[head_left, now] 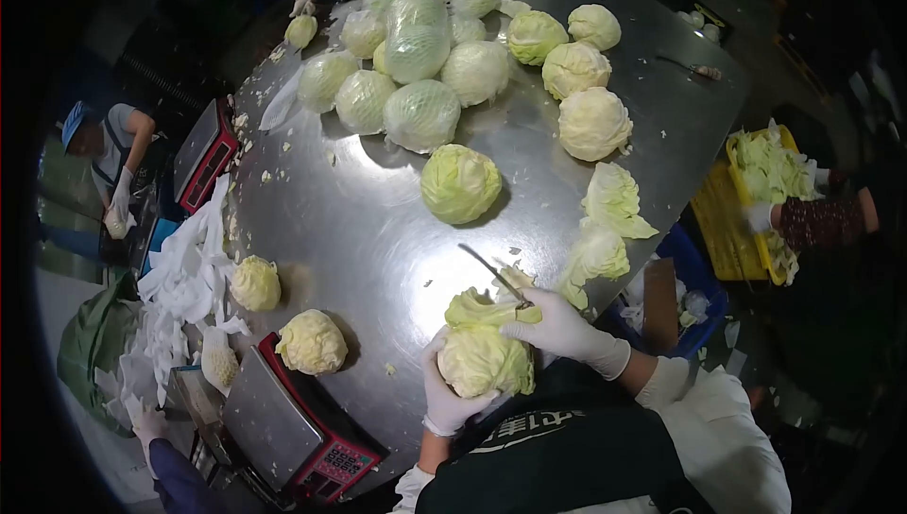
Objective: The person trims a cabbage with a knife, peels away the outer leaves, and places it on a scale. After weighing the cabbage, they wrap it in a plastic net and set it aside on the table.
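Observation:
Low in the view, at the near edge of the metal table, a pale green cabbage (478,360) is held up between two white-gloved hands. My left hand (448,391) cups its left side and underside. My right hand (557,327) is at its upper right, fingers wrapped round the handle of a thin dark knife (489,266) whose blade points up and left. A loose outer leaf (472,309) stands away from the cabbage's top. Farther up the table sits a single bare cabbage (460,184).
Wrapped cabbages (421,115) cluster at the back. Loose leaves (605,245) lie right. Two small cabbages (312,342) and a red scale (331,462) are at left. A yellow crate (732,221) and blue bin (704,292) stand right. Co-workers' hands (304,2) show around the table.

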Available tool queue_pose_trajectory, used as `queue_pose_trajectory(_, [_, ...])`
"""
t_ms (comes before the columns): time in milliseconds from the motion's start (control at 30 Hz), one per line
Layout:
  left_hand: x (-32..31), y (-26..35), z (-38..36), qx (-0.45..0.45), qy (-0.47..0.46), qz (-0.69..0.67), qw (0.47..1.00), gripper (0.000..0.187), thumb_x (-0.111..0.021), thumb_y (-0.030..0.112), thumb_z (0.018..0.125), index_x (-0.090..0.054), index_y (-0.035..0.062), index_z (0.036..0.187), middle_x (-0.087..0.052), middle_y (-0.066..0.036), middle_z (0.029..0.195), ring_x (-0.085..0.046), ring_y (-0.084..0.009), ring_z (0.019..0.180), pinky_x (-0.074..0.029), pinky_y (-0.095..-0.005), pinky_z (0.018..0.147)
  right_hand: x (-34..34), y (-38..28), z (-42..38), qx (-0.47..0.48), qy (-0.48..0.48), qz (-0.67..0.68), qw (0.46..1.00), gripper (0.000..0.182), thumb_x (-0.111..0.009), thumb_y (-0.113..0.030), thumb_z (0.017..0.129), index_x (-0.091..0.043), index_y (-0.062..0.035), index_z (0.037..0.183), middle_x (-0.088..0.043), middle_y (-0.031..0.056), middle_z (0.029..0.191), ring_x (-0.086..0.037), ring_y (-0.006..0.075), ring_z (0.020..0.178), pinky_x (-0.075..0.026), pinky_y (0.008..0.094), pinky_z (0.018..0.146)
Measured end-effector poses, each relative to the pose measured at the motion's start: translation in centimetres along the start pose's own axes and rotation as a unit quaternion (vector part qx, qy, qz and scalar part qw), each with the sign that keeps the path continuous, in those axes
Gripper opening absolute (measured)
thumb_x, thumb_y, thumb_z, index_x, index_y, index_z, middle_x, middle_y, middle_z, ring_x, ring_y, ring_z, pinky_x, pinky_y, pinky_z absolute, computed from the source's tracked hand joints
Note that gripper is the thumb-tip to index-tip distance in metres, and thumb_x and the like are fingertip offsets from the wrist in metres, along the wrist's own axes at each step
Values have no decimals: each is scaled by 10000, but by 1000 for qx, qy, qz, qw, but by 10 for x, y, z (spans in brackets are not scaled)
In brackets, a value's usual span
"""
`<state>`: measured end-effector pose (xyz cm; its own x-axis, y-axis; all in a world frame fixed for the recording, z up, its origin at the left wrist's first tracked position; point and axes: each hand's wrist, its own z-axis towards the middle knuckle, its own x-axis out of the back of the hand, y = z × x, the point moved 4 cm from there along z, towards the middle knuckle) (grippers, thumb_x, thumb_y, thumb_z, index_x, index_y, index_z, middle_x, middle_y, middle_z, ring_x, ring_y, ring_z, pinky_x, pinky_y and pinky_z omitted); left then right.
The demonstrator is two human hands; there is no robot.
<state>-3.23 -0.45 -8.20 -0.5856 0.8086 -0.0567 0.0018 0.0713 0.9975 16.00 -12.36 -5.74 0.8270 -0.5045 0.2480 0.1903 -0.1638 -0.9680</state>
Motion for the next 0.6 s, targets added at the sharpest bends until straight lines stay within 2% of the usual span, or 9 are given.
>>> queue_pose_trajectory(33, [1,12,2,-1,-2,0,1000,1054,-975,276,572,-354,40,1390,-416,-227,1432,-454,-337,1339,-364,-465,1143,2,1,0,-49,0,38,998,540,-795,-352,846,-620,52,1159,-695,187,1045,-694,273,969,-538,353,863])
queue_pose_trajectory(67, [4,31,4,-48,-25,118,992,1029,-977,280,571,-394,38,1383,-412,-249,1449,-444,-358,1354,-356,-468,1149,2,3,0,-97,1,77,992,486,-790,-341,852,-637,45,1106,-702,183,981,-699,273,931,-540,362,835])
queue_pose_trajectory(100, [5,46,6,-93,-48,234,967,1005,-979,284,570,-433,35,1376,-409,-271,1466,-434,-380,1370,-347,-472,1156,-2,2,1,-97,3,79,992,486,-790,-341,852,-637,45,1106,-702,183,981,-699,273,931,-540,362,835])
queue_pose_trajectory(200, [5,58,11,-72,-124,326,934,940,-973,298,581,-509,29,1354,-401,-287,1492,-424,-402,1384,-338,-472,1161,-11,0,2,-47,7,15,999,400,-764,-334,869,-645,22,1008,-690,193,859,-699,310,829,-535,387,745])
queue_pose_trajectory(300, [44,14,14,-42,-103,142,984,970,-968,293,594,-501,28,1402,-426,-256,1502,-419,-383,1404,-336,-472,1169,2,13,17,-59,71,-109,990,295,-702,-329,894,-650,-50,974,-687,191,831,-671,384,755,-523,438,672])
queue_pose_trajectory(400, [62,8,13,6,-53,-47,997,993,-940,330,642,-449,33,1452,-430,-229,1509,-437,-367,1399,-360,-474,1166,24,61,22,-101,117,-189,970,272,-693,-315,895,-651,-61,983,-686,181,810,-680,372,747,-530,448,683])
queue_pose_trajectory(500, [73,-9,1,82,40,-220,971,987,-876,421,720,-394,36,1491,-440,-204,1505,-470,-345,1377,-404,-478,1149,55,72,16,-132,117,-243,954,266,-703,-295,884,-646,-87,1040,-700,157,891,-684,364,788,-540,448,693])
queue_pose_trajectory(567, [68,-31,-7,132,122,-350,919,965,-782,525,798,-353,35,1510,-481,-185,1466,-512,-323,1339,-465,-483,1107,74,58,10,-65,216,-328,917,397,-738,-318,854,-624,-129,1184,-683,110,1101,-694,339,830,-553,445,711])
queue_pose_trajectory(600, [57,-28,-3,132,119,-350,920,965,-782,525,798,-353,35,1510,-481,-185,1466,-512,-323,1339,-465,-483,1107,78,39,7,-65,219,-328,917,397,-738,-318,854,-624,-129,1184,-683,110,1101,-694,339,830,-553,445,711])
